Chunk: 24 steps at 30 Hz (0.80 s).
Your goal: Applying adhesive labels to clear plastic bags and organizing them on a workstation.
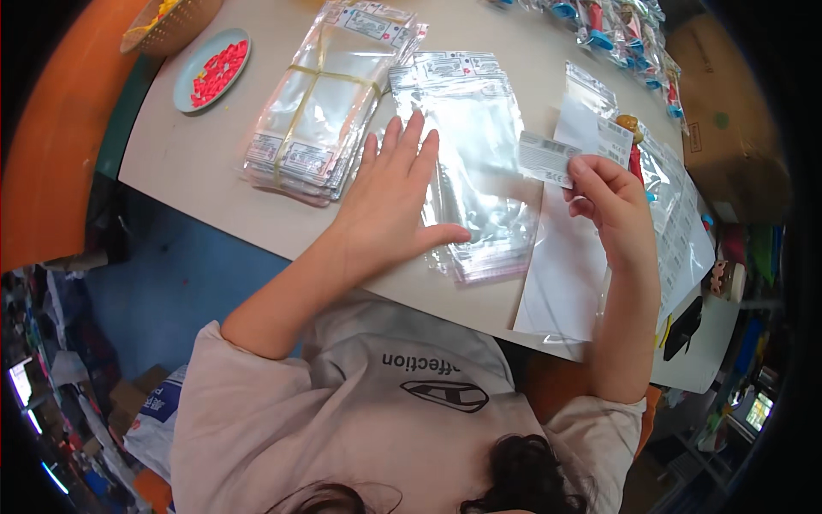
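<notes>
My left hand (394,206) lies flat, palm down and fingers spread, on the near-left part of a stack of clear plastic bags (475,154) on the pale table (188,163). My right hand (610,206) is raised to the right of that stack. It pinches a small white printed label (546,158) between thumb and fingertips, above the stack's right edge. A white backing sheet (561,274) lies under my right hand near the table's front edge.
A second stack of clear bags (317,103), bound with a yellow band, lies to the left. A blue dish of red pieces (214,68) and a woven basket (171,21) are at the far left. Label sheets (681,223), packed toys (625,26) and a cardboard box (728,111) are on the right.
</notes>
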Tool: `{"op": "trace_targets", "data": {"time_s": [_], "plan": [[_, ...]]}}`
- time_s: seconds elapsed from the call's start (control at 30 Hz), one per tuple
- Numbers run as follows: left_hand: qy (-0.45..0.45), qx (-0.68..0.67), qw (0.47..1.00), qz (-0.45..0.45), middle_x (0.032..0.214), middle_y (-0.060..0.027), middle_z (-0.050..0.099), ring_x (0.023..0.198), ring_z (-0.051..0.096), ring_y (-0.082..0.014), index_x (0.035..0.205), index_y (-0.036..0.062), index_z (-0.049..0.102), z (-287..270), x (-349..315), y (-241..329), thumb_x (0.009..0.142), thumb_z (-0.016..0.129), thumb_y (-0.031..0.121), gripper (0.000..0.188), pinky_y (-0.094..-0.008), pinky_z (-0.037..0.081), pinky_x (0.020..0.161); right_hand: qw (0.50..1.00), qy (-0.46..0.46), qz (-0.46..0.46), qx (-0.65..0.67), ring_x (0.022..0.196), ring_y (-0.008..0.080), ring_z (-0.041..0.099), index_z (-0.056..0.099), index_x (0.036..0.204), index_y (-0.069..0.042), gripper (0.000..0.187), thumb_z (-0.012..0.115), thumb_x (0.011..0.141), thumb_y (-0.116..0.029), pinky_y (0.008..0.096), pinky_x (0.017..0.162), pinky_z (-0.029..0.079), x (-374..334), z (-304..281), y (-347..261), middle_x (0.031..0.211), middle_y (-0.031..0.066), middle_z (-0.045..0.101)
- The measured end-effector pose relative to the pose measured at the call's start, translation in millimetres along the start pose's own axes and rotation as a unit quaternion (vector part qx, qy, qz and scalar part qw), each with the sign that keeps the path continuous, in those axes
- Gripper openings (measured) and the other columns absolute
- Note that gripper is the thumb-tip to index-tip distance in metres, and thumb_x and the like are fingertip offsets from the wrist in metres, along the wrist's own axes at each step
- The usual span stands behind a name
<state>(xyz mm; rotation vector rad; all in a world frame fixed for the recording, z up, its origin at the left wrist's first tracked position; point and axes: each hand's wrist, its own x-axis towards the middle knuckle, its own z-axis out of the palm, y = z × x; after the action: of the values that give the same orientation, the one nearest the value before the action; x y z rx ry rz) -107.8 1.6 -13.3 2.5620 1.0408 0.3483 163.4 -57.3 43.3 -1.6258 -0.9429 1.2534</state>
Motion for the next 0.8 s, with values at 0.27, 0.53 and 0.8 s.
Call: {"op": "trace_targets", "data": {"time_s": [0.27, 0.53, 0.8], "plan": [[0.016, -0.021, 0.999, 0.048, 0.150, -0.0330, 0.030, 0.141, 0.026, -0.0501, 0.143, -0.0085, 0.037, 7, 26, 6, 0.078, 0.071, 0.061, 0.101, -0.0589, 0.022, 0.115, 0.990, -0.023, -0.127, -0.065, 0.106, 0.0157, 0.061, 0.048, 0.132, -0.004, 0.038, 0.060, 0.098, -0.016, 0.0290, 0.087, 0.050, 18, 28, 31, 0.119, 0.0108, 0.063], [-0.070, -0.005, 0.995, 0.073, 0.154, -0.0241, 0.030, 0.143, 0.024, -0.0466, 0.144, -0.0041, 0.039, -10, 25, 2, 0.076, 0.076, 0.051, 0.095, -0.0583, 0.022, 0.116, 0.979, 0.010, -0.186, -0.082, 0.112, 0.0203, 0.058, 0.034, 0.140, -0.004, 0.048, 0.056, 0.098, -0.005, 0.0335, 0.096, 0.047, -6, 11, 54, 0.123, 0.0151, 0.058], [-0.123, -0.033, 0.991, 0.036, 0.158, -0.0216, 0.024, 0.145, 0.017, -0.0488, 0.148, 0.0026, 0.036, -26, 31, 0, 0.071, 0.082, 0.043, 0.099, -0.0611, 0.016, 0.117, 0.998, 0.040, -0.044, 0.002, 0.093, 0.0141, 0.063, 0.061, 0.115, 0.000, 0.021, 0.058, 0.099, -0.015, 0.0304, 0.080, 0.053, 1, -19, 12, 0.103, 0.0041, 0.064]]}}
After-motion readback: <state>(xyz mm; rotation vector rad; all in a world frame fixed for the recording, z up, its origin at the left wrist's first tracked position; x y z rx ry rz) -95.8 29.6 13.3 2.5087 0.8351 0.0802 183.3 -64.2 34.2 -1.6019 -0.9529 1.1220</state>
